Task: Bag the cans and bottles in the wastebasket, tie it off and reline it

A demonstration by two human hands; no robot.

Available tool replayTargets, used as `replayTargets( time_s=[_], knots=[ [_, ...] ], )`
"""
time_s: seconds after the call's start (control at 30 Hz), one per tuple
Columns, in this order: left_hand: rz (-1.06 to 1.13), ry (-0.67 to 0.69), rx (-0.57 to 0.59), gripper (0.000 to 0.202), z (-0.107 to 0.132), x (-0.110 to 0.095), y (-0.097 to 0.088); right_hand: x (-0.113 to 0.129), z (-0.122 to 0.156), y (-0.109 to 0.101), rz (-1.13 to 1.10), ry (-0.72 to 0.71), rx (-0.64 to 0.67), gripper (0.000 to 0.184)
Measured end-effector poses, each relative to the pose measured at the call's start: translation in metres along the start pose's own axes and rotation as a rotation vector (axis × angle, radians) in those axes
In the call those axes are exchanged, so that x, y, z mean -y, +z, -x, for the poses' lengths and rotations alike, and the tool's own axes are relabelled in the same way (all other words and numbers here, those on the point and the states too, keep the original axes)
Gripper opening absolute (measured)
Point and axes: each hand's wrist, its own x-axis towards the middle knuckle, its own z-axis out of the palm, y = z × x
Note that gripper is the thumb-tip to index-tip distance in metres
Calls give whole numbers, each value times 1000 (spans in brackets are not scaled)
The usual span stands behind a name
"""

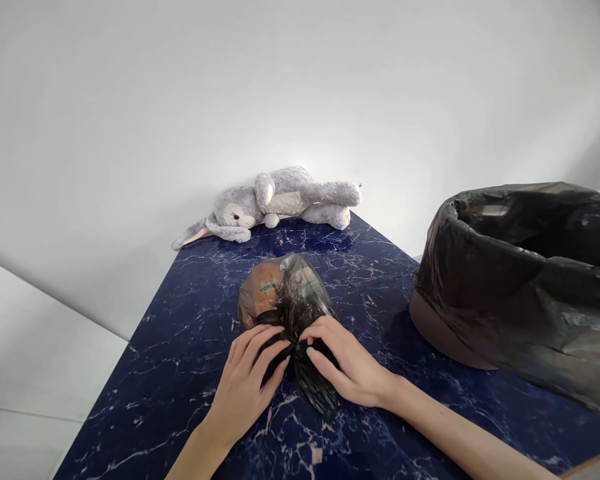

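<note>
A small, thin black plastic bag (285, 293) full of rubbish lies in the middle of the dark blue marble-patterned table (180, 360). Brownish contents show through its skin. Its neck is gathered into a twisted bunch pointing toward me. My left hand (247, 383) rests on the left side of that bunch, fingers curled on the plastic. My right hand (347, 363) pinches the neck from the right, thumb and fingers closed on it. A loose tail of plastic trails from between the hands onto the table.
A grey plush rabbit (275, 203) lies on its side at the table's far edge against the white wall. A brown bin lined with a black bag (520, 280) stands on the right of the table. White cabinet doors sit at lower left.
</note>
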Motion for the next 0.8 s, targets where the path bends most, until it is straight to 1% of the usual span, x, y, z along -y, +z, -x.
replayTargets(
  time_s=[0.1,0.17,0.3,0.5,0.67,0.8],
  knots=[
    [-5,13,-31,25,1,2,1,-4,1,3,73,2,-56,23],
    [4,6,-67,22,1,3,2,-8,1,5,136,-9,-62,22],
    [34,-15,-137,21,0,3,2,-10,2,6,192,-28,-85,11],
    [16,-131,-221,16,-1,4,1,-9,0,2,199,-42,-133,4],
    [16,-233,-267,10,0,8,1,-11,1,2,185,-9,-167,3],
    [70,-343,-300,6,2,12,0,-12,2,2,176,29,-179,2]
  ],
)
